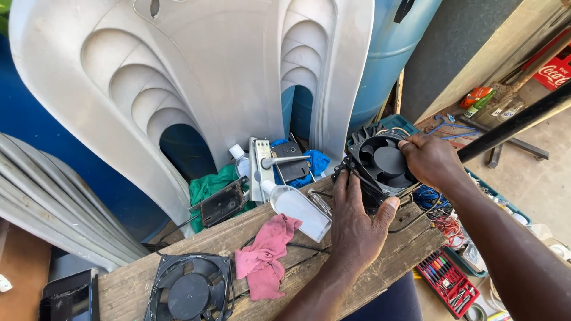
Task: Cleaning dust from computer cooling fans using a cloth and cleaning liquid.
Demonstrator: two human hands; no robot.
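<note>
Both my hands hold a black square cooling fan [383, 163], tilted up over the right end of a worn wooden plank [178, 261]. My left hand [355, 223] grips its near lower edge, thumb along the side. Over the fan's top right corner my right hand [429, 159] is closed. Thin black wires trail from the fan onto the plank. A second black fan [189, 288] lies flat at the plank's near left end.
A pink rag [266, 255] and a clear plastic bottle [297, 205] lie on the plank. Behind are a grey plastic chair [196, 71], green cloth [209, 185], a metal lock plate [262, 163] and blue barrel [386, 53]. A red screwdriver-bit case [447, 279] sits low right.
</note>
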